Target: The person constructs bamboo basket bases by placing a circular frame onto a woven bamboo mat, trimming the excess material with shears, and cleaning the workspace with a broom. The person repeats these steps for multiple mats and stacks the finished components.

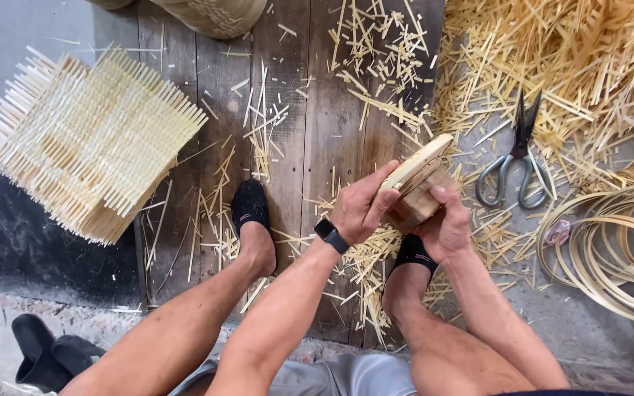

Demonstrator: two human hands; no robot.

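Just right of frame centre, left hand (359,209) and right hand (445,224) both clasped around a wooden block (420,198), brown and chunky, topped by a pale flat woven piece (416,161) tilted up to the right. Below, black-socked feet on dark wooden boards (310,132) strewn with bamboo offcuts (552,51). Right of the hands, scissors (516,158) and coiled bamboo strips (610,242). Upper left, stacked woven mats (89,139).

woven mats (89,143) far left — scissors (516,158) right | bamboo coils (610,249) beyond
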